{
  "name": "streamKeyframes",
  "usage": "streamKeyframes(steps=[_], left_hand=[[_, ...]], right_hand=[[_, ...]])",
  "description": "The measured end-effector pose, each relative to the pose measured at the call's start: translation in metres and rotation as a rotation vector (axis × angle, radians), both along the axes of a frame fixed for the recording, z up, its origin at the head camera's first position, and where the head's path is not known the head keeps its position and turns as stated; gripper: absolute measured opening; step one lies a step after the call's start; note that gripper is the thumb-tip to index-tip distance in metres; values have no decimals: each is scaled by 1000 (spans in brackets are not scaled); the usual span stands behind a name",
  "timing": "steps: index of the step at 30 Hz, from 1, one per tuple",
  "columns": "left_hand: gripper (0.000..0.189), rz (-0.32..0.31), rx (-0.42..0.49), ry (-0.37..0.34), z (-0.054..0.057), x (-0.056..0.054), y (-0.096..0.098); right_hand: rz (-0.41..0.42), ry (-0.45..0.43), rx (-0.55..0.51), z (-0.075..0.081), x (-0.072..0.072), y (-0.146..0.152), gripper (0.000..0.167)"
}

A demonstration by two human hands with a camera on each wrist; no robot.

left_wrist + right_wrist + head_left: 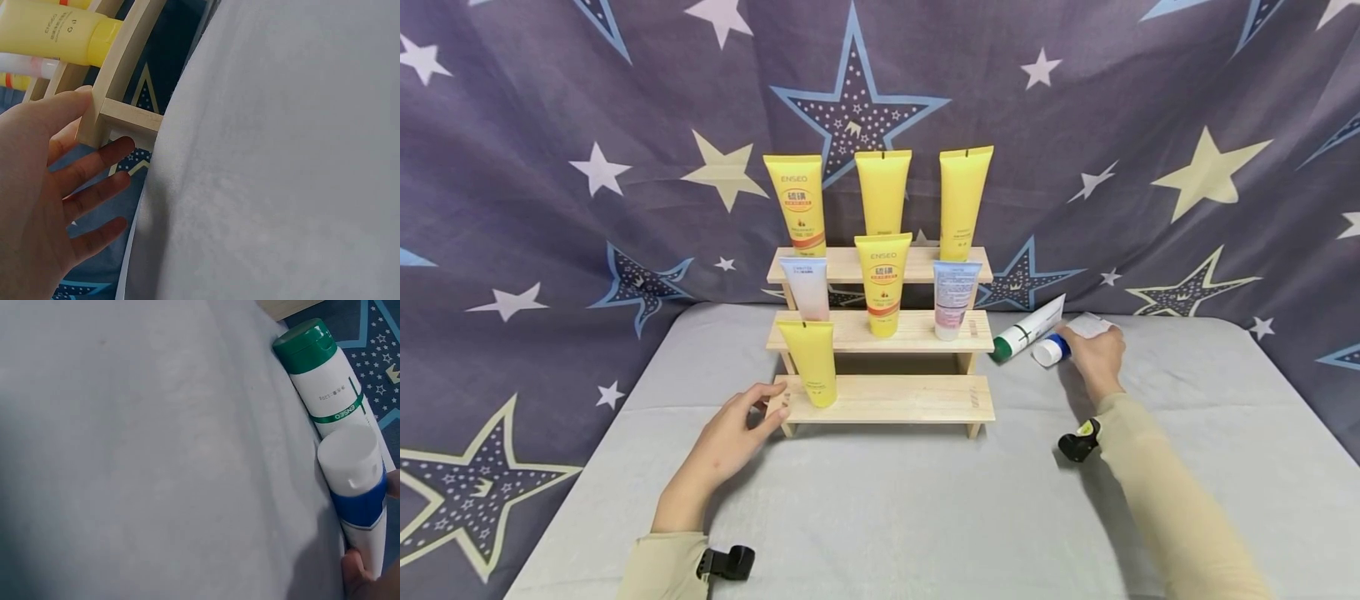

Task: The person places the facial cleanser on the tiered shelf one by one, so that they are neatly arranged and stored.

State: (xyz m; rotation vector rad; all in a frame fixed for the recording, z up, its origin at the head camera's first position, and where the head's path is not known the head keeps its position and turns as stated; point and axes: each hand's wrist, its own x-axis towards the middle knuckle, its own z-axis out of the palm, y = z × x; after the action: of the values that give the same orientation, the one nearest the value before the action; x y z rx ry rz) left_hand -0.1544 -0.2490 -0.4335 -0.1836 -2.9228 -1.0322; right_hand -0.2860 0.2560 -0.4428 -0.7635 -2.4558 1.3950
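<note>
My left hand pinches the left end of the lowest step of a three-tier wooden display stand, its other fingers spread in the left wrist view. On that step, close by, a yellow tube stands cap down. At the right, my right hand holds a white tube with a blue band by its sides as it lies on the cloth. A white tube with a green cap lies right beside it. Part of the held tube is hidden by the hand.
On the top tier stand three yellow tubes. The middle tier bears a pale pink-white tube, a yellow tube and a clear-pink tube with a printed back. Behind the grey cloth-covered table hangs a star-patterned curtain.
</note>
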Motion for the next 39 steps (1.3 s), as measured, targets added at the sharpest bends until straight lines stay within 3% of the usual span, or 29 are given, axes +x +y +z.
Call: streamKeyframes(steps=[8, 12, 15, 21, 23, 27, 28, 30, 33, 37, 39], left_hand=[[52, -1, 2, -3, 0, 0, 0], [53, -2, 10, -7, -1, 0, 0], [53, -4, 11, -7, -1, 0, -1], [53, -7, 6, 3, -1, 0, -1], [52, -8, 7, 4, 0, 0, -1], [52, -6, 8, 4, 1, 1, -1], [52, -4, 7, 3, 1, 1, 0], [52, -3, 8, 1, 1, 1, -1], [53, -2, 10, -2, 1, 1, 0], [52, -5, 12, 5, 0, 1, 0], [52, -5, 11, 12, 0, 0, 0]], right_hand=[[21, 53, -26, 1, 6, 8, 86], [54, 18, -85, 5, 11, 11, 84], [63, -29, -202, 9, 14, 14, 84], [86, -40, -510, 18, 23, 23, 82], [120, -40, -618, 21, 27, 27, 66], [195, -51, -884, 27, 35, 34, 9], [207, -56, -947, 27, 37, 35, 7], [224, -69, -1052, 29, 40, 36, 15], [240, -71, -1133, 29, 44, 33, 13], [233, -31, -1155, 31, 52, 26, 8], [234, -18, -1137, 34, 57, 22, 40]])
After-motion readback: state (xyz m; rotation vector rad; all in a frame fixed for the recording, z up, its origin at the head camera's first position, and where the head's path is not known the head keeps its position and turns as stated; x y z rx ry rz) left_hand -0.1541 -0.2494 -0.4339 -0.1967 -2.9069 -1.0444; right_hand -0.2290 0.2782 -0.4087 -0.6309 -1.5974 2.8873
